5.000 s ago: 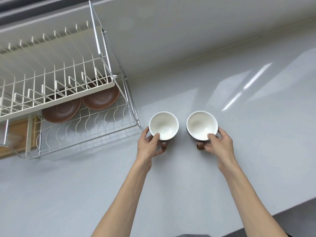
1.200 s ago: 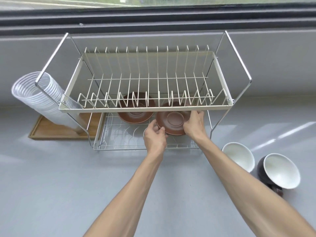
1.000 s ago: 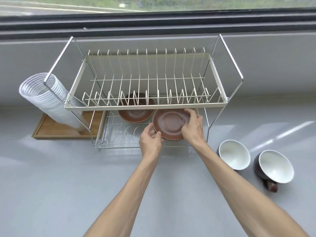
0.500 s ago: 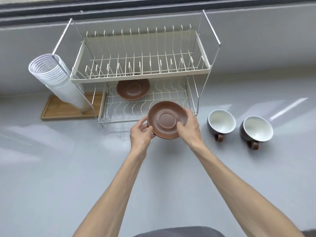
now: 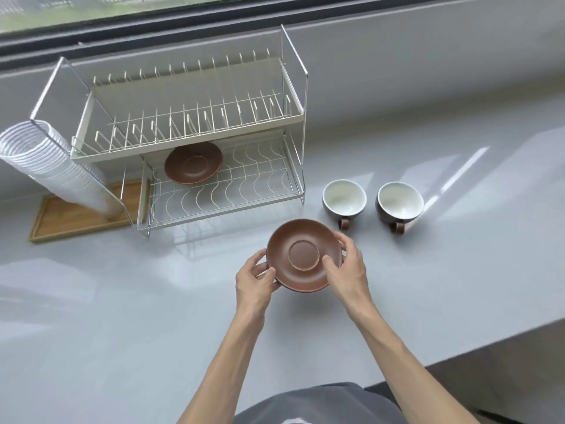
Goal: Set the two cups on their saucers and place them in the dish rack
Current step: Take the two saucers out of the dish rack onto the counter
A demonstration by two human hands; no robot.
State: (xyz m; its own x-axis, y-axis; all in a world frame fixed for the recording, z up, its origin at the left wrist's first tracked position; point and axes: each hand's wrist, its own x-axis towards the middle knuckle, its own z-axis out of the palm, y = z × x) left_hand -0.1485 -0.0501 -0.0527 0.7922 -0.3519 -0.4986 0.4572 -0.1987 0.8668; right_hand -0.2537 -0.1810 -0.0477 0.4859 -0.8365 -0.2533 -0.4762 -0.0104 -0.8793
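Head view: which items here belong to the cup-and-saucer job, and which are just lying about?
Belongs to the job:
- round brown saucer held in both hands
- second brown saucer on the two-tier wire dish rack
- two white-lined brown cups on the counter

Lying about:
- stack of clear plastic cups
- wooden tray

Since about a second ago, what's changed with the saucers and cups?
Both hands, left hand and right hand, have drawn the held saucer out of the dish rack toward the person, over the counter. The other saucer stays on the lower shelf; both cups stay on the counter.
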